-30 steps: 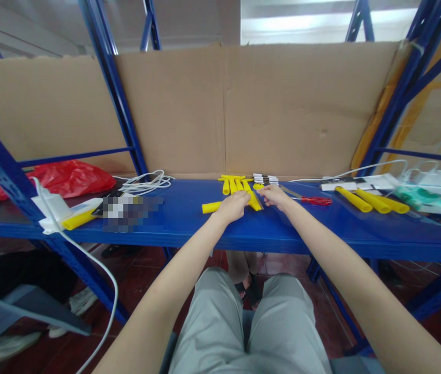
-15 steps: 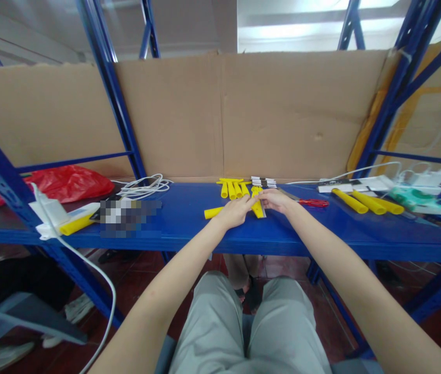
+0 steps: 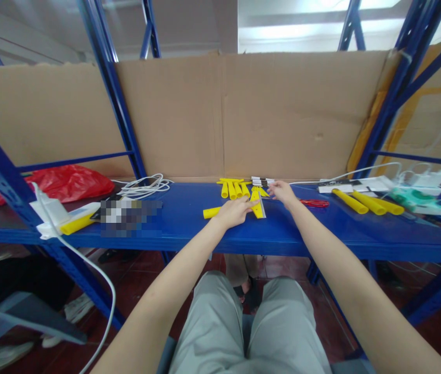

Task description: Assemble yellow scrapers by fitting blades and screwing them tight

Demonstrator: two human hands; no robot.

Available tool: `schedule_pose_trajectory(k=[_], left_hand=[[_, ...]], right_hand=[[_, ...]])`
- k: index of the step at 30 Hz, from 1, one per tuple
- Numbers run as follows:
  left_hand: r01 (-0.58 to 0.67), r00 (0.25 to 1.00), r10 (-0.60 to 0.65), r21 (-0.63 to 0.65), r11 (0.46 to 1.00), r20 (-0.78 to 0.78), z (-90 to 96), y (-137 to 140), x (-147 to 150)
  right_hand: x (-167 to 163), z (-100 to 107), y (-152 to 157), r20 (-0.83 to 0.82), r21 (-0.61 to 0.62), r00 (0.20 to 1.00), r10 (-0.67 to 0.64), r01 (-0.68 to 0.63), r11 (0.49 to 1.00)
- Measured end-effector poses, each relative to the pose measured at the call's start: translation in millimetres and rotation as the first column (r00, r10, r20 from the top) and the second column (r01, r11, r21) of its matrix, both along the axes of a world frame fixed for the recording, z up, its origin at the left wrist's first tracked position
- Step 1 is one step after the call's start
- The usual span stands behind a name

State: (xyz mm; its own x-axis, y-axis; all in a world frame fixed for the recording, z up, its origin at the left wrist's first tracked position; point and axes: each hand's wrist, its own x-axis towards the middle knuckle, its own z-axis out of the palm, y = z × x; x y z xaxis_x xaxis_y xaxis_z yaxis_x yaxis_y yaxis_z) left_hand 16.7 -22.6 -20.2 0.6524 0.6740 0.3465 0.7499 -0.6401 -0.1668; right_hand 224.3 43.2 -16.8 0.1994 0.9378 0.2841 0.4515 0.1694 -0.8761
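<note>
Left hand (image 3: 237, 212) grasped the yellow tool (image 3: 257, 211) mid-frame, its handle (image 3: 211, 212) running frame-left. Right hand (image 3: 282, 192), nearer the black-and-white stack (image 3: 260, 181), was curled; contents unclear.

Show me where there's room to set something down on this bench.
One bare patch of blue bench lies between the coiled white cable and the yellow tube by the left hand. Another lies in front of the red handles, between the right forearm and three yellow tubes. The middle back is crowded: yellow pieces, white-and-black strips and the right hand.
</note>
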Motion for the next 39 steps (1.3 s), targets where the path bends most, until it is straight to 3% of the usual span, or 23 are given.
schedule_pose_trajectory(k=[1, 3, 9, 13, 26, 34, 39], left_hand=[[-0.003, 1.0, 0.003, -0.001, 1.0, -0.002, 0.0, 0.1, 0.0], [-0.013, 1.0, 0.013, -0.007, 1.0, -0.009, 0.1, 0.1, -0.1], [-0.04, 0.999, 0.039, -0.025, 0.999, -0.02, 1.4, -0.1, -0.3], [-0.055, 0.998, 0.055, -0.047, 0.997, -0.014, 1.5, -0.1, 0.1], [-0.051, 0.999, 0.051, -0.054, 0.997, -0.012, 0.4, -0.9, 0.6], [-0.042, 0.999, 0.04, -0.049, 0.998, -0.03, -0.5, -0.7, 1.8], [-0.046, 0.998, 0.044, -0.046, 0.998, -0.033, -1.0, -0.1, 1.8]], right_hand=[[6.3, -3.0, 6.2, 0.13, 0.064, 0.989, -0.076, 0.068, 0.996], [17.1, -9.1, 15.3, 0.35, 0.129, 0.931, -0.103, 0.061, 0.99], [25.9, -16.0, 16.2, 0.647, -0.037, 0.754, -0.108, 0.173, 0.984], [28.2, -13.4, 14.2, 0.689, -0.059, 0.715, -0.118, 0.217, 0.974], [19.5, -8.9, 18.8, 0.829, -0.156, 0.557, 0.055, 0.135, 0.978], [16.1, -9.7, 19.0, 0.797, -0.168, 0.601, 0.054, 0.134, 0.977], [13.1, -6.0, 21.4, 0.833, -0.219, 0.545, 0.098, 0.162, 0.962]])
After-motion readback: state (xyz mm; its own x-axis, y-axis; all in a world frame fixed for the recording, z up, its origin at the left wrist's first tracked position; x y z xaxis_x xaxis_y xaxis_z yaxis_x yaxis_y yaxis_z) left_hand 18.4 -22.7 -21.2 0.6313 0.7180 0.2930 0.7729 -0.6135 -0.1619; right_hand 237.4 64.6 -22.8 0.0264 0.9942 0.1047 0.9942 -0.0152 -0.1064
